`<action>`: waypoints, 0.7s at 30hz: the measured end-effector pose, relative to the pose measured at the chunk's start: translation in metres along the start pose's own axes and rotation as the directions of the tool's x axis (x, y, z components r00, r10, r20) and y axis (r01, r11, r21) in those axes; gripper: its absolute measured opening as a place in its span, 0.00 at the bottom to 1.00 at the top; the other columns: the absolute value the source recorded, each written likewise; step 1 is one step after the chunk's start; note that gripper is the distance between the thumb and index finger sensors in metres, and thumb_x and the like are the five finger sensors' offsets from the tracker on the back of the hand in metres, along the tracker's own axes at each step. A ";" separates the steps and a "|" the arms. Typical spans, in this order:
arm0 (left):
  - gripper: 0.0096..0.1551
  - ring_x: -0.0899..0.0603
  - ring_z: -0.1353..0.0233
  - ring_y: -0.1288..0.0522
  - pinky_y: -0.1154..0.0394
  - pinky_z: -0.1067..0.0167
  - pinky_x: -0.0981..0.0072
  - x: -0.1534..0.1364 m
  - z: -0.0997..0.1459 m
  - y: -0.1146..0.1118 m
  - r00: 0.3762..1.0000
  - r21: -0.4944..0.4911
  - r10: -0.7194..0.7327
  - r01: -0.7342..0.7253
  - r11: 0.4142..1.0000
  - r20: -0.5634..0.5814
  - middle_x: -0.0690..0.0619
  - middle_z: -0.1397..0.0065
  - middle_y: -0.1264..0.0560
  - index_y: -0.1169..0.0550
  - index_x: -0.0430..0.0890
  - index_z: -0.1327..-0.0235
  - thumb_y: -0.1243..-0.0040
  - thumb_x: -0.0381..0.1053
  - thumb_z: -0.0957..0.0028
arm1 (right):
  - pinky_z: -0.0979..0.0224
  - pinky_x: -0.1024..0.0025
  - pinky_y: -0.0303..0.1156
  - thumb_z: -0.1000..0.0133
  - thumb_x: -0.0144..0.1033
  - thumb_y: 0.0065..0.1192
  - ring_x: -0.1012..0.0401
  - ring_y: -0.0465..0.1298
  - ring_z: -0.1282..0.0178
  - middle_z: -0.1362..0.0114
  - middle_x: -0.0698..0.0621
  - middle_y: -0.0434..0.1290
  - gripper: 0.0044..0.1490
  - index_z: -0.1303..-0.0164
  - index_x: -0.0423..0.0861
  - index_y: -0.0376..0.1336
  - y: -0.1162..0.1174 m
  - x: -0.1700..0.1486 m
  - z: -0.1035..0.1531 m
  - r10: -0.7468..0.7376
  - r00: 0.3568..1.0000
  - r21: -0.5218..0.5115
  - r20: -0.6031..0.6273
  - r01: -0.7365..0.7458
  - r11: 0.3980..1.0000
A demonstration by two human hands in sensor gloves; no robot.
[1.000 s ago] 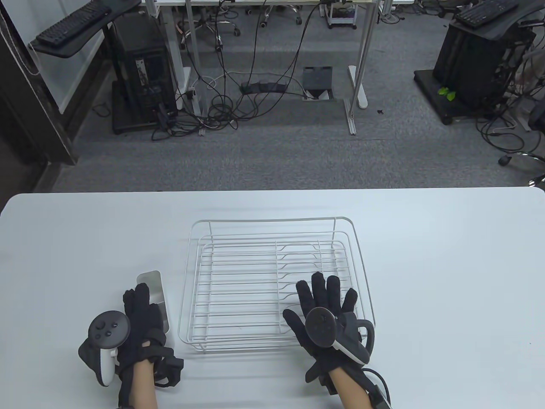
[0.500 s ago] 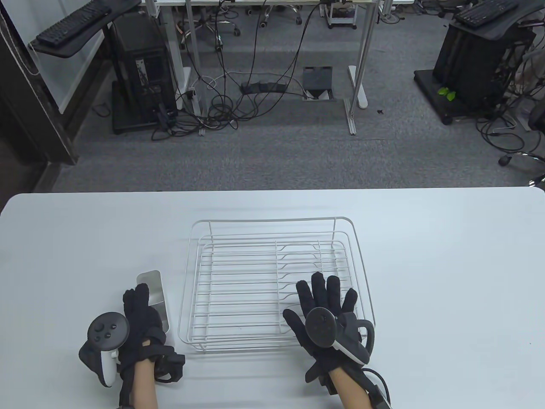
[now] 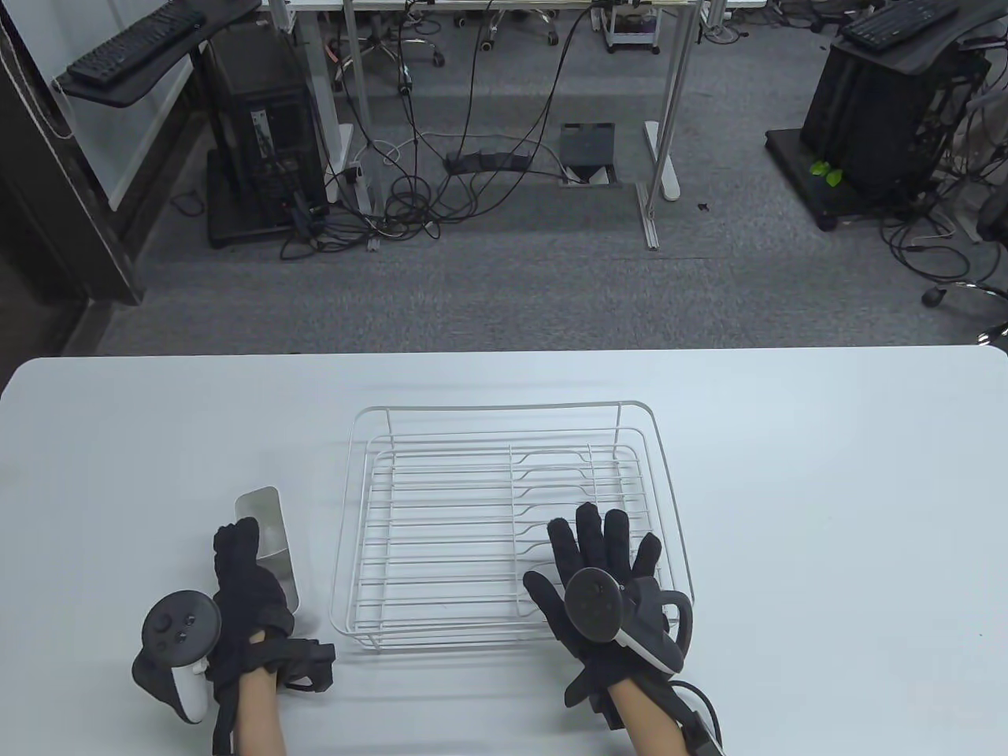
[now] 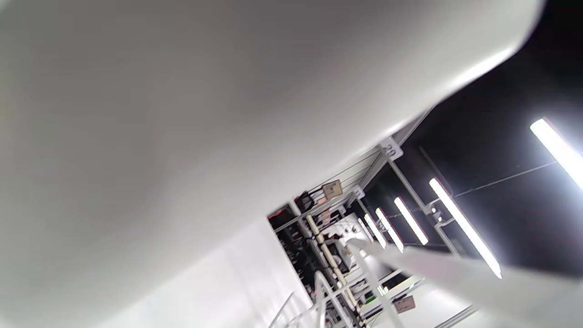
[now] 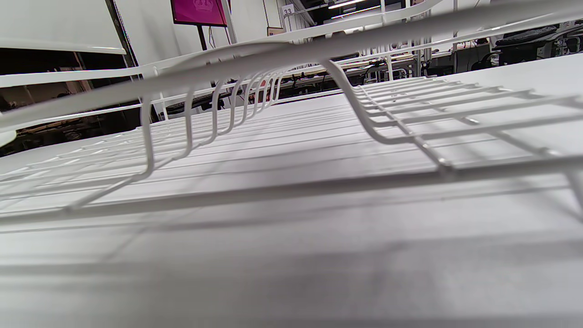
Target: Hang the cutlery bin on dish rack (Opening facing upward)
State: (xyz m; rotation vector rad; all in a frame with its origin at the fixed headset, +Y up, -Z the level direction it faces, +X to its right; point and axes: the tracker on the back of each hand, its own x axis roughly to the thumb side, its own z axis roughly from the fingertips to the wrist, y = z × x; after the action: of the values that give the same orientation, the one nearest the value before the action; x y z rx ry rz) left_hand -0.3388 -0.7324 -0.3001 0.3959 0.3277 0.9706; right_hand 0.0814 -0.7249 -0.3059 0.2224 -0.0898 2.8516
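A white wire dish rack stands in the middle of the white table. The pale cutlery bin is to the left of the rack, its open end pointing away from me. My left hand grips the bin from above, fingers over its top side. The bin's wall fills the left wrist view, blurred. My right hand lies flat with fingers spread on the rack's near right corner. The rack's wires show close in the right wrist view.
The table has its far edge just beyond the rack. Past it are the floor, desk legs and cables.
My left hand has moved left with the bin, away from the rack, and the bin has tipped so its open end shows more. My right hand has not moved.
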 end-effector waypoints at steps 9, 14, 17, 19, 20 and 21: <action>0.32 0.29 0.26 0.29 0.28 0.38 0.38 0.025 0.009 0.022 0.984 0.152 0.090 -0.114 0.982 0.154 0.44 0.14 0.44 0.35 0.56 0.20 0.52 0.39 0.40 | 0.27 0.35 0.24 0.38 0.68 0.38 0.42 0.37 0.14 0.12 0.43 0.42 0.47 0.15 0.50 0.46 0.000 0.000 0.000 0.000 1.000 -0.001 0.000 0.000 1.000; 0.32 0.29 0.26 0.29 0.28 0.37 0.38 0.037 0.010 0.024 0.971 0.150 0.148 -0.177 0.973 0.186 0.44 0.14 0.45 0.35 0.56 0.20 0.52 0.39 0.40 | 0.27 0.35 0.24 0.38 0.68 0.38 0.42 0.36 0.14 0.12 0.43 0.42 0.47 0.15 0.50 0.46 0.000 0.000 0.000 0.001 1.000 -0.001 0.000 -0.001 1.000; 0.32 0.29 0.25 0.29 0.28 0.37 0.38 0.050 0.011 0.023 0.963 0.131 0.148 -0.180 0.975 0.227 0.44 0.14 0.45 0.35 0.56 0.20 0.52 0.39 0.40 | 0.27 0.35 0.24 0.38 0.68 0.38 0.42 0.36 0.14 0.12 0.43 0.42 0.47 0.15 0.50 0.46 0.000 0.000 0.000 0.001 1.000 0.000 0.000 -0.001 1.000; 0.32 0.29 0.25 0.29 0.28 0.37 0.38 0.061 0.012 0.020 0.956 0.116 0.156 -0.189 0.975 0.249 0.44 0.14 0.45 0.35 0.56 0.20 0.52 0.39 0.40 | 0.27 0.35 0.24 0.38 0.68 0.38 0.42 0.36 0.14 0.12 0.43 0.42 0.47 0.15 0.50 0.46 0.000 0.000 0.000 0.001 1.000 0.000 0.000 -0.001 1.000; 0.32 0.29 0.25 0.29 0.28 0.37 0.38 0.067 0.012 0.017 0.951 0.100 0.159 -0.191 0.977 0.265 0.44 0.14 0.45 0.35 0.57 0.19 0.52 0.39 0.40 | 0.27 0.35 0.24 0.38 0.68 0.38 0.42 0.37 0.14 0.12 0.43 0.42 0.46 0.15 0.50 0.46 0.000 0.000 0.000 0.001 1.000 -0.001 0.000 -0.001 1.000; 0.32 0.29 0.25 0.29 0.28 0.37 0.39 0.073 0.013 0.014 0.947 0.081 0.159 -0.188 0.979 0.279 0.44 0.14 0.45 0.36 0.57 0.19 0.52 0.39 0.39 | 0.27 0.35 0.24 0.38 0.68 0.38 0.43 0.36 0.14 0.12 0.43 0.42 0.47 0.15 0.50 0.46 0.000 0.000 0.000 0.001 1.000 0.000 0.000 -0.001 1.000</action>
State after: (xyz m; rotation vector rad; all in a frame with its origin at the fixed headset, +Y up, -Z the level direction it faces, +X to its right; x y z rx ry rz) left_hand -0.3046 -0.6659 -0.2892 0.6581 0.0955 1.0586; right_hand 0.0814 -0.7248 -0.3058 0.2228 -0.0906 2.8527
